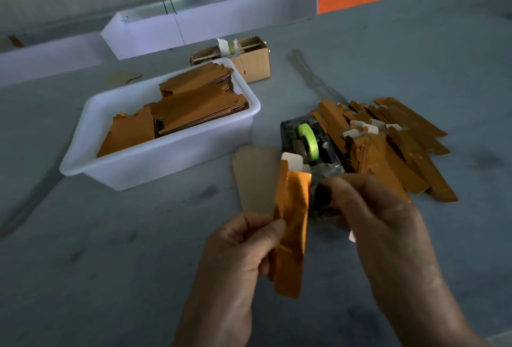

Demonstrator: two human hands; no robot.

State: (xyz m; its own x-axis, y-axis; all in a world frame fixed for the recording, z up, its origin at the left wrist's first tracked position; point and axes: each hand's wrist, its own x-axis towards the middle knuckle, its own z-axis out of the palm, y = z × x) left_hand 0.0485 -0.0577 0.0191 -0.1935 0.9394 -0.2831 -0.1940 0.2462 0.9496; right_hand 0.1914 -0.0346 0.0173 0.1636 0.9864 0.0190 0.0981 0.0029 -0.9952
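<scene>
My left hand grips a narrow orange foil carton, folded flat, held upright with a white flap at its top. A flat brown card stands behind it in the same hand. My right hand reaches to the front end of a clear tape dispenser that carries a green tape roll. Its fingers curl at the dispenser's cutter; whether they pinch tape is hidden.
A white plastic tub at the left holds stacks of flat orange carton blanks. Several folded orange cartons are piled right of the dispenser. A small cardboard box stands behind the tub, white trays further back.
</scene>
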